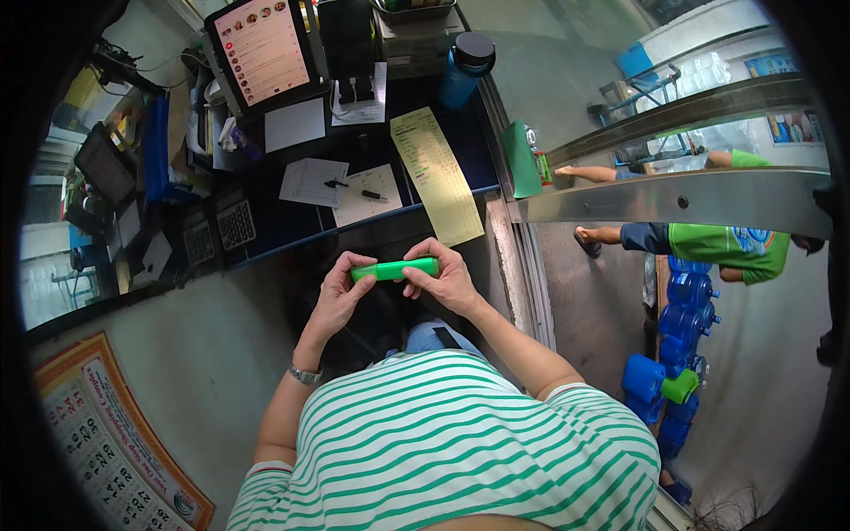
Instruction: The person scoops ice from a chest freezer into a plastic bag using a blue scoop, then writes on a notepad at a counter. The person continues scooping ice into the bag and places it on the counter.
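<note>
Green oblong object (pixel 396 269): held level in the air between both hands, just off the near edge of the desk surface (pixel 274 217); its exact kind cannot be told.
Left hand (pixel 336 293): pinching the object's left end, thumb along its near side and forefinger over the top; a metal-banded watch (pixel 305 375) circles the wrist.
Right hand (pixel 452 281): pinching the right end between thumb and forefinger, the other fingers curled below; it stands apart from the left one.
Yellow slip (pixel 436 173): long and narrow, close to the surface's near right corner, its lower end jutting past the near edge.
White sheets: a printed one (pixel 310 180) and, just right of it, another (pixel 354 209) nearer the near edge, bearing a black pen (pixel 374 195).
Calculator (pixel 235 223): by the near edge, toward its left end.
Blue bottle (pixel 456 80): upright beside the right edge, black lid on top.
Tablet (pixel 263 55): screen lit, toward the far edge, left of the bottle.
Calendar (pixel 115 434): orange-bordered, at the lower left, off the surface.
Blue jugs (pixel 680 319): a row beyond the right edge, well apart from it, near another person (pixel 728 251) in a green shirt.
</note>
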`<state>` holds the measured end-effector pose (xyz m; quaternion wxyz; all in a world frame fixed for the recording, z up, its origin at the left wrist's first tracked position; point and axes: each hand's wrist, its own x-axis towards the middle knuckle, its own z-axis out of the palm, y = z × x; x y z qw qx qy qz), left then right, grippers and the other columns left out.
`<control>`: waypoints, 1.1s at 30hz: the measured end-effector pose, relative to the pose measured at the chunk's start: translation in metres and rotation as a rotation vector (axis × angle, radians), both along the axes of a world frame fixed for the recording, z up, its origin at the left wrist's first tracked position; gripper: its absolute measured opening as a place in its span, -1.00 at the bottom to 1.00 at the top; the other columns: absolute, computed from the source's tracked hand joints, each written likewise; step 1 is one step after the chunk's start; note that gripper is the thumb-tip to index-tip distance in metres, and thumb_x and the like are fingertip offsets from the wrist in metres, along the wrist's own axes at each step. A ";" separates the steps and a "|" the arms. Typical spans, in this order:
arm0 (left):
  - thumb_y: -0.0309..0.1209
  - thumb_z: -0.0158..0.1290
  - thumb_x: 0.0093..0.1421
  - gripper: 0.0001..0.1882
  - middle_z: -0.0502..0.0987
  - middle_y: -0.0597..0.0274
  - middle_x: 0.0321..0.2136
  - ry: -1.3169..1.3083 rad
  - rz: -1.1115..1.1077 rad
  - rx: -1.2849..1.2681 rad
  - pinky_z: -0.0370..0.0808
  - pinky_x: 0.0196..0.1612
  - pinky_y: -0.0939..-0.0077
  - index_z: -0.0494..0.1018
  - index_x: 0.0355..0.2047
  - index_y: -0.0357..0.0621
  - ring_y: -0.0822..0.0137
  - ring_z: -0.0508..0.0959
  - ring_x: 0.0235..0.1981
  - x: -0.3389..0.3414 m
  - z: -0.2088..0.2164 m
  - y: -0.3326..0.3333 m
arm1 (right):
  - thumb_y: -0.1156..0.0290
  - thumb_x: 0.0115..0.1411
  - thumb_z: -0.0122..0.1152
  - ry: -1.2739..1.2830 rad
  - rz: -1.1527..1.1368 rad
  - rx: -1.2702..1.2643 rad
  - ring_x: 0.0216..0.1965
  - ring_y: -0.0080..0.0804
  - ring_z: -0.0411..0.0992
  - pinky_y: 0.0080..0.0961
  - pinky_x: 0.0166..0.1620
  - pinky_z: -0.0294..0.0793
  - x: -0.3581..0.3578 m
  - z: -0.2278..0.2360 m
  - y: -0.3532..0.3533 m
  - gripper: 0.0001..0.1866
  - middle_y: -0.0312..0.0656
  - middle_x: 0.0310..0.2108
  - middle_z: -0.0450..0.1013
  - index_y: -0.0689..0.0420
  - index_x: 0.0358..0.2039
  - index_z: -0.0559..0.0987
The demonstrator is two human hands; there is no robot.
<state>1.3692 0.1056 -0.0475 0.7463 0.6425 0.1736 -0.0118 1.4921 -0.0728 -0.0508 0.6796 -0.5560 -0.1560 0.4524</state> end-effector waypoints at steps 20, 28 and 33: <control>-0.34 0.04 0.20 -0.20 0.13 -0.17 0.16 0.256 0.014 0.905 0.33 0.11 0.21 -0.17 0.31 -0.24 -0.08 0.36 0.06 -0.036 -0.019 0.008 | 0.67 0.13 0.02 -0.820 -0.088 -0.115 -0.45 -0.35 0.50 -0.46 -0.41 0.51 0.078 -0.084 0.021 -0.65 -0.08 -0.32 0.47 0.17 -0.05 0.46; -0.28 0.09 0.15 -0.31 0.34 -0.20 0.02 0.689 -0.205 0.932 0.38 0.02 0.09 0.11 0.21 -0.30 -0.17 0.41 -0.02 -0.154 -0.053 0.012 | 0.33 0.16 0.11 -1.634 0.021 -0.578 0.28 -0.03 0.08 -0.04 0.26 0.07 0.163 -0.184 0.042 -0.43 0.03 0.30 0.03 0.01 0.21 0.28; -0.29 0.08 0.17 -0.35 0.32 -0.23 0.05 0.899 -0.185 0.721 0.38 0.05 0.12 0.15 0.20 -0.30 -0.16 0.41 0.00 -0.189 -0.053 -0.021 | 0.21 0.18 0.06 -1.697 -0.088 -0.674 0.29 -0.08 0.05 0.04 0.28 -0.04 0.174 -0.205 0.081 -0.41 0.02 0.34 -0.06 0.03 0.22 0.25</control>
